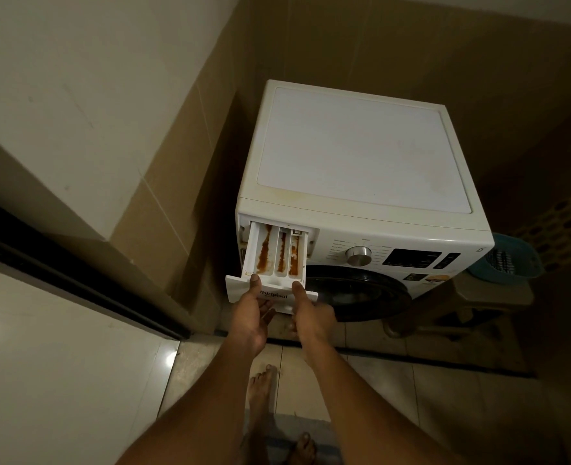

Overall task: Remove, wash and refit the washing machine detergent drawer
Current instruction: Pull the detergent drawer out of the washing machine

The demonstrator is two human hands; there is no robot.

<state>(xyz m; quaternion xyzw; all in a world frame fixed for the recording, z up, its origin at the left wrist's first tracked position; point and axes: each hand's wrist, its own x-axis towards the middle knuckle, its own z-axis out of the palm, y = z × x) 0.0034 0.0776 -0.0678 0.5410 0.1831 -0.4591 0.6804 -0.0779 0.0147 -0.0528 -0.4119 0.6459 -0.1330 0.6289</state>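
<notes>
One drawer (244, 289), three rust-stained compartments (264, 253), partly out of one washer (361, 156). Your left hand (255, 307) and right hand (311, 313) grip its front, fingers (268, 315) curled beneath. Tiled floor (411, 347) and walls (176, 162); one basket (509, 260).

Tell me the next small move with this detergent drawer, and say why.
Probably draw the detergent drawer straight toward you, level, until its rear clears the washing machine. The left hand and right hand both hold the front panel, thumbs on top, yet the back end sits inside the housing. Its compartments show brown residue, so it needs to come out for washing.
</notes>
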